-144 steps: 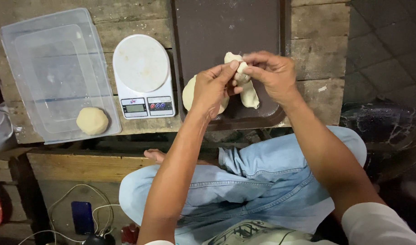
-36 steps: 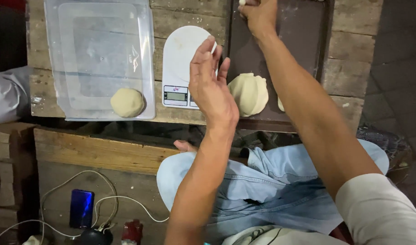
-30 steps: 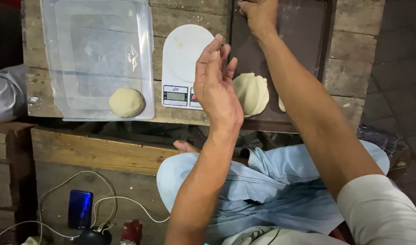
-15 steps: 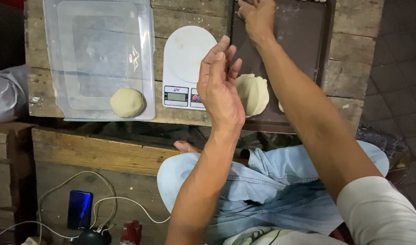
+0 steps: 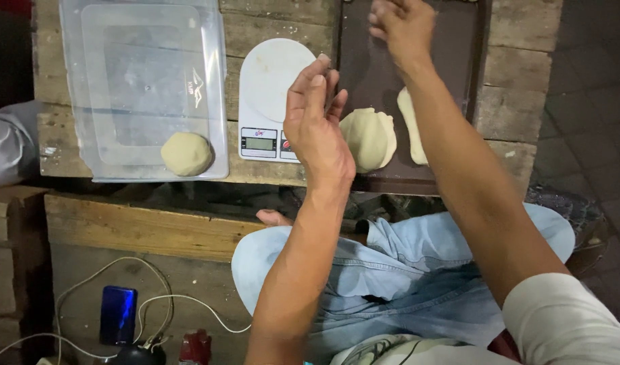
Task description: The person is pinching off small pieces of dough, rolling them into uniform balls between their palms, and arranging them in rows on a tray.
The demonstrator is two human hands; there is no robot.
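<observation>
Left hand [image 5: 317, 125] was up in the air over the edge of the white kitchen scale [image 5: 273, 98], with its fingers held straight and close together and nothing in it. Right hand [image 5: 404, 27] was farther away, over the far part of the dark tray [image 5: 475, 74], with its fingers bent loosely; whether it pinched a little bit of something could not be told. On the dark tray, near its front edge, lay a flat, lumpy piece of pale dough [image 5: 369, 137], and just beside it was a long strip of dough [image 5: 410, 125], partly hidden by the right arm. The round plate of the scale had nothing on it. To the left of the scale sat a clear plastic box [image 5: 87, 81] on the wooden table [image 5: 519, 101]. A smooth dough ball [image 5: 186, 153] rested in the near right corner of that box. Below the table were the person's knees in light blue jeans [image 5: 391, 270]. Down on the floor lay a blue phone [image 5: 118, 315] with a white cable [image 5: 188, 304] curling near it.
</observation>
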